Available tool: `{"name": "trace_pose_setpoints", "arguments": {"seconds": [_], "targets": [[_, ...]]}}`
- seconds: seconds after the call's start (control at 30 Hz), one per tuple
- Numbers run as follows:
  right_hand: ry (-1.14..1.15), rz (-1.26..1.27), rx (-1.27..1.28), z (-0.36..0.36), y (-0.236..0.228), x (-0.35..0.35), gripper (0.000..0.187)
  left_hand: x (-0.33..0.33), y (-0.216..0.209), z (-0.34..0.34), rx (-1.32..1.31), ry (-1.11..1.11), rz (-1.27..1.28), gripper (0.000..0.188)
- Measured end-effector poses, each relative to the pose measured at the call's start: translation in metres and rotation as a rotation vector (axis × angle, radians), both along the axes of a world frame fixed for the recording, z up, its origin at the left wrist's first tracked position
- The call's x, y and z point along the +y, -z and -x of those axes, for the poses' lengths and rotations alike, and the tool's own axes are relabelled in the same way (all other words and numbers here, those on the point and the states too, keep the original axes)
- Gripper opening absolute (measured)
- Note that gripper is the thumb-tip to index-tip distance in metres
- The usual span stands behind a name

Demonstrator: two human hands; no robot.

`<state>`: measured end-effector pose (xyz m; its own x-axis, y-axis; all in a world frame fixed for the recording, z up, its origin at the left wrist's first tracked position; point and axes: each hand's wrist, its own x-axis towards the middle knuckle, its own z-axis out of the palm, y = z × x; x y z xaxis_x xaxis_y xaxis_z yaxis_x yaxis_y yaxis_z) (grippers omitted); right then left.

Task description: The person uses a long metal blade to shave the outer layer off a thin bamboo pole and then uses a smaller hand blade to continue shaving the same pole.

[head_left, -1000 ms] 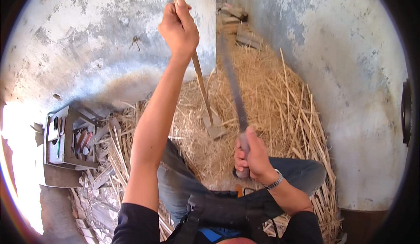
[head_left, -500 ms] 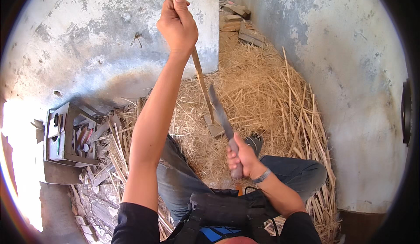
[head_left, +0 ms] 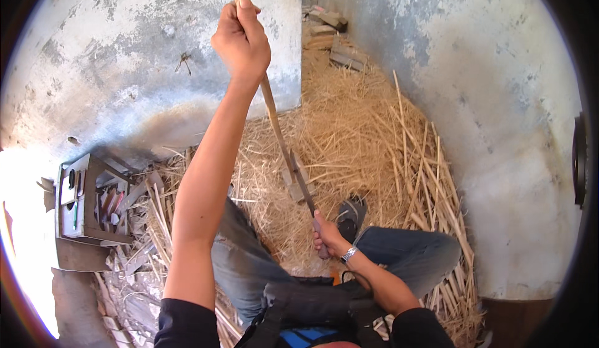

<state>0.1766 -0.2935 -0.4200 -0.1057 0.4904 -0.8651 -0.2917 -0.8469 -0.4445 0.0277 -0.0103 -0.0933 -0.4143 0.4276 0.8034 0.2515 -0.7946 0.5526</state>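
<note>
My left hand (head_left: 245, 42), raised at arm's length, is closed round the upper part of a long thin wooden stick (head_left: 272, 111). The stick slants down and slightly right, its lower end over a small wooden block (head_left: 294, 189) on the shavings-strewn floor. In my right hand (head_left: 331, 238), low and just right of centre, is the handle of a machete (head_left: 304, 186). Its dark blade points up and away, with the tip beside the lower part of the stick. Whether blade and stick touch, I cannot tell.
Pale shavings (head_left: 340, 130) cover the floor around my crossed legs. Long split sticks (head_left: 430, 186) lie along the right wall. On the left stands a small wooden box (head_left: 87, 223) with tools. Scrap wood (head_left: 348, 55) lies at the far corner. A sandalled foot (head_left: 352, 216) is near the machete.
The machete has swung down and left, its blade now alongside the stick's lower end. My left hand keeps its grip on the stick. The whole view has shifted slightly.
</note>
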Motion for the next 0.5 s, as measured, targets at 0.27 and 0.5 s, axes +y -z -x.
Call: {"name": "trace_pose_setpoints", "arguments": {"seconds": [0.27, 0.5], "targets": [[0.195, -0.846, 0.002, 0.012, -0.14, 0.06, 0.053, 0.002, 0.0, 0.004, 0.08, -0.063, 0.068, 0.04], [-0.052, -0.118, -0.067, 0.028, 0.011, -0.015, 0.055, 0.0, 0.004, 0.008, 0.122, -0.065, 0.016, 0.041]]}}
